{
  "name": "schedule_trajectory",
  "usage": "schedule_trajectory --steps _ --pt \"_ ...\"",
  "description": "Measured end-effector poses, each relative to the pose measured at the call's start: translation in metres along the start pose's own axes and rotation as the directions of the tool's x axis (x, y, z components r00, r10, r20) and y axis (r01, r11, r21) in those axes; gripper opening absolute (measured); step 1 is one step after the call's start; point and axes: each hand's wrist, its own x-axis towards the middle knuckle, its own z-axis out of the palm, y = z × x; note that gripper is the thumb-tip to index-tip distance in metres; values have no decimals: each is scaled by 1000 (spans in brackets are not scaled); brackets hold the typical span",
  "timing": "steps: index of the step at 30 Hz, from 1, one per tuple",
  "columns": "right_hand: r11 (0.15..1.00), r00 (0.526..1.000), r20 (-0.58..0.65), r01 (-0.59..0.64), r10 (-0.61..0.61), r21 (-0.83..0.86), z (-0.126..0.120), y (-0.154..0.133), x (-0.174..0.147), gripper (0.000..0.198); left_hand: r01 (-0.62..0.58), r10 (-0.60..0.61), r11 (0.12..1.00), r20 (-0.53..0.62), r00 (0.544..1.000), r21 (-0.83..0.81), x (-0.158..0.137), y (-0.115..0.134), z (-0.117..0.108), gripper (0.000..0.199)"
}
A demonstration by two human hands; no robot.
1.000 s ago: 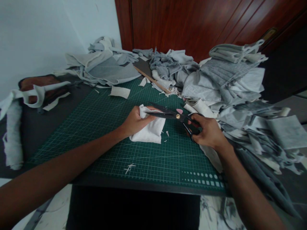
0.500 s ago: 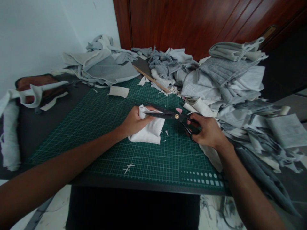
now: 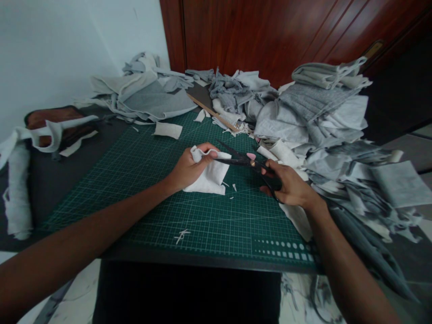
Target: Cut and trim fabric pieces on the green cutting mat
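Note:
My left hand (image 3: 189,167) pinches a piece of white fabric (image 3: 209,178) over the middle of the green cutting mat (image 3: 216,225). The fabric is folded along its top edge, and its lower part hangs down toward the mat. In my right hand (image 3: 290,182) are black scissors (image 3: 252,163), fingers through the handles. Their blades are spread and point left, with the lower blade at the fabric's upper right edge by my left thumb. A small pink piece (image 3: 250,156), perhaps tailor's chalk, shows just behind the pivot. Tiny white snippets (image 3: 234,187) lie right of the fabric.
Heaped grey and white fabric (image 3: 283,117) covers the table's right side and back. More cloth (image 3: 151,96) lies at the back left. A wooden stick (image 3: 212,111) rests behind the mat. White scraps (image 3: 168,130) and thin trimmings (image 3: 182,236) lie on it. A rolled cloth (image 3: 18,193) sits far left.
The scissors have shifted slightly right and their blades have spread wider. My left hand has turned the fabric a little, and its lower edge sits higher. A thin sliver now shows at its right edge.

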Motion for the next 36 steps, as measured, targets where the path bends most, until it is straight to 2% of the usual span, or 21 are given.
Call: schedule_trajectory --steps 9,18,27,32,36 --pt "1000 1000 7 26 -26 13 5 -3 2 32 38 -37 993 16 999 -107 -1 4 0 31" --pt "998 999 -5 40 -39 46 5 -9 1 31 165 -161 980 48 986 -110 -3 5 -1 51" --pt "997 1000 1 27 -27 76 5 -7 1 30 115 -111 989 48 993 -93 1 15 -2 52" --pt "996 999 5 32 -33 86 3 -7 1 27 58 -53 994 53 997 -88 1 13 -2 43" --pt "995 1000 5 19 -20 95 2 -9 1 27 75 -72 994 41 997 -74 1 14 -2 36"
